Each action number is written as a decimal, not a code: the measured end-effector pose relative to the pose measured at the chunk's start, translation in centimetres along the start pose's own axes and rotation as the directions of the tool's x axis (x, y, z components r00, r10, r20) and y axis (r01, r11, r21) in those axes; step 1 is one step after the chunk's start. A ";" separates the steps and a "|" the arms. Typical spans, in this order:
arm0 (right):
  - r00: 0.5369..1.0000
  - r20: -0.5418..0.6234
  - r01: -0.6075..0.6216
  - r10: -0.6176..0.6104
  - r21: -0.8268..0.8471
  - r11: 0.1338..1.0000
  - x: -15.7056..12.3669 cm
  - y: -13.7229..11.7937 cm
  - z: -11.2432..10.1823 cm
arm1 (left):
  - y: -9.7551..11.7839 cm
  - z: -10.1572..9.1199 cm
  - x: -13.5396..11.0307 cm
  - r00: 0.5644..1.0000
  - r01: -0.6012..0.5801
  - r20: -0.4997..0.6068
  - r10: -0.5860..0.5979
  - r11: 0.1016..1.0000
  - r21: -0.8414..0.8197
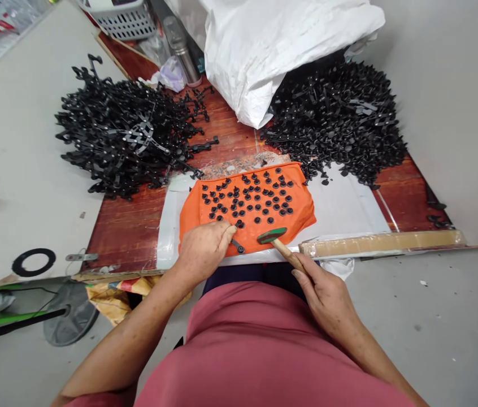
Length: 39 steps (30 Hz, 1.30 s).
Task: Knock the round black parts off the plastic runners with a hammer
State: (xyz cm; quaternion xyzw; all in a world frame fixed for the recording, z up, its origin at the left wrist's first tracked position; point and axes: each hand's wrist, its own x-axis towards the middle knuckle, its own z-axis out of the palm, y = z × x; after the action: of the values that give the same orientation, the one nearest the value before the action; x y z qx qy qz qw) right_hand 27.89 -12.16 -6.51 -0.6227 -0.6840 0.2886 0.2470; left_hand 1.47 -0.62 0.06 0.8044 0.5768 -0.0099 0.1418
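Observation:
My right hand (321,291) grips the wooden handle of a small mallet (273,235) with a green head, held low over the near edge of an orange cloth (307,203). On that cloth stand many small round black plastic pieces (257,198), spread in loose rows. My left hand (207,246) is closed at the cloth's near left, its fingers pinching a black linked plastic strip (238,245) whose round end lies on the cloth. The part of the strip inside my fingers is hidden.
A heap of black linked strips (116,130) lies at the left, and a heap of small black pieces (340,113) at the right under a white sack (251,56). Behind are a metal bottle (186,62) and a grey basket (124,22). A taped cardboard strip (383,243) edges the table.

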 end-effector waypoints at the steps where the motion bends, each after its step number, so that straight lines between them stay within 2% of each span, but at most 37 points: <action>1: 1.000 -0.003 0.004 -0.004 0.005 1.000 0.0 0.0 0.0 | 0.0 0.0 0.0 1.000 -0.001 0.001 0.001 1.000 0.016; 6: 1.000 -0.013 0.014 -0.014 0.012 1.000 0.0 -0.1 -0.1 | 0.0 -0.1 0.1 1.000 -0.012 0.015 0.011 0.998 0.064; 9: 1.000 -0.007 0.025 -0.026 -0.027 0.999 0.3 -0.4 -0.9 | 0.0 -0.1 0.2 0.999 -0.042 0.015 0.040 0.995 0.091; 16: 0.971 -0.046 0.223 -0.234 -0.171 0.960 3.2 -3.7 -4.3 | -0.1 0.1 0.3 1.000 -0.028 0.003 0.028 0.996 0.085; 20: 0.952 -0.069 0.275 -0.297 -0.228 0.934 4.7 -5.3 -4.0 | -0.2 0.5 0.2 0.999 -0.048 -0.011 0.049 0.997 0.068; 23: 0.960 0.026 0.268 -0.277 -0.359 0.894 5.0 -5.3 -3.1 | -0.3 0.8 0.0 0.999 -0.050 -0.017 0.052 0.995 0.083; 25: 0.961 0.065 0.271 -0.267 -0.389 0.880 5.0 -5.0 -2.9 | -0.3 1.0 -0.1 0.999 -0.042 -0.003 0.043 0.995 0.090; 30: 0.944 -0.064 0.284 -0.324 -0.343 0.895 4.7 -4.9 -3.1 | -0.3 1.2 -0.1 0.999 -0.044 -0.003 0.044 0.998 0.050; 34: 0.967 0.064 0.247 -0.245 -0.452 0.857 5.0 -4.8 -2.2 | -0.4 1.4 -0.1 1.000 -0.025 0.016 0.024 0.999 0.044; 37: 0.974 0.110 0.226 -0.199 -0.387 0.894 5.3 -4.7 -2.2 | -0.6 1.2 -0.2 1.000 -0.009 0.028 0.009 1.000 0.006; 39: 0.979 0.060 0.203 -0.194 -0.241 0.949 5.5 -4.9 -2.7 | -0.5 1.0 -0.5 0.999 -0.033 0.019 0.034 0.998 -0.051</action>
State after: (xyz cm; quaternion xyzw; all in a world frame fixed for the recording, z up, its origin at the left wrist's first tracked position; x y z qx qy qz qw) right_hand 25.74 -6.76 -1.25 -0.5713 -0.7779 0.1866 0.1835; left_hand 0.94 -1.16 -0.92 0.8100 0.5618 -0.0008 0.1679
